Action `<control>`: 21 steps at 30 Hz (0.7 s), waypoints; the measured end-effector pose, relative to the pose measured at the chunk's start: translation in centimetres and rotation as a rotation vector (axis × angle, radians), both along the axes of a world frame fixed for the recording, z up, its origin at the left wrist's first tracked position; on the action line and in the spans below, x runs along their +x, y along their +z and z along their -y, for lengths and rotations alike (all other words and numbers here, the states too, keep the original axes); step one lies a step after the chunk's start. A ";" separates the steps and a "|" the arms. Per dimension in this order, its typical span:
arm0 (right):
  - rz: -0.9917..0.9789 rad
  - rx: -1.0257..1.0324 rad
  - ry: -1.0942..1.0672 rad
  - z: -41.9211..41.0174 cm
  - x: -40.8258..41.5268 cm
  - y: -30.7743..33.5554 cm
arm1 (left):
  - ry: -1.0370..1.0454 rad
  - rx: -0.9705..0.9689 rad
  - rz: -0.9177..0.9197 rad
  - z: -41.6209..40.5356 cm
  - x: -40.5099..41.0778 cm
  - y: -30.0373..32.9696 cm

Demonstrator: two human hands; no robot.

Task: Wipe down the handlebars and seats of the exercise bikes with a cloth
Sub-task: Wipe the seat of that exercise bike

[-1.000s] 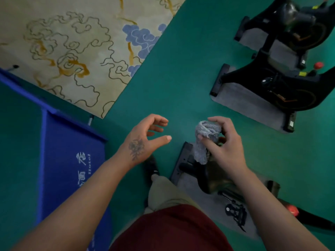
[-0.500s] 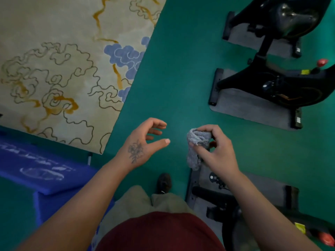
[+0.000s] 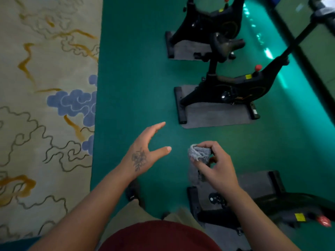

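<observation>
centrally, a grey cloth (image 3: 199, 152) was pinched by the right hand (image 3: 216, 167); the left hand (image 3: 145, 153) was held empty, fingers spread wide.

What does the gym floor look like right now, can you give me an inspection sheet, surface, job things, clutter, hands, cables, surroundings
Surface: green floor, no spills seen.
Job's things: grey cloth bunched up; three exercise bikes in view, the middle bike on a grey mat, the far bike and the near bike also on mats.
Clutter: nothing seen.
Hands: left hand open, holding nothing; right hand pinches the cloth.
Cables: nothing seen.
Surroundings: patterned cream rug beside the green floor.
</observation>
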State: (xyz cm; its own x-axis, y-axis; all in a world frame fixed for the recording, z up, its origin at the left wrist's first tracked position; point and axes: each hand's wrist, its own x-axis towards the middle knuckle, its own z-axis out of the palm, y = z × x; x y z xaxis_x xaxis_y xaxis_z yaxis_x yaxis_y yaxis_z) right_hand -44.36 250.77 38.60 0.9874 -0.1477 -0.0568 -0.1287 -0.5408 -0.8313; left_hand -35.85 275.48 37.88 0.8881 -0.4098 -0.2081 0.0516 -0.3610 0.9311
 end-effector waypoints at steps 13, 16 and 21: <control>0.008 -0.037 -0.333 3.7 10.3 1.9 | -0.305 0.004 0.070 7.6 20.0 2.7; 0.014 -0.011 -0.377 6.9 13.7 1.1 | -0.362 0.019 0.091 11.2 23.8 2.2; 0.037 0.022 -0.421 14.0 20.5 -0.4 | -0.373 0.049 0.083 18.0 30.6 1.5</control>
State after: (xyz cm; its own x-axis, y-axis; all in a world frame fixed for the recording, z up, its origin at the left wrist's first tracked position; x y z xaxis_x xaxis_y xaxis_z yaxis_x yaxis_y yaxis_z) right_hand -23.88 236.82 38.20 0.8424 -0.5380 -0.0299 -0.3046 -0.4297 -0.8500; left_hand -5.20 257.43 39.35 0.6948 -0.6990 -0.1693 -0.1660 -0.3849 0.9079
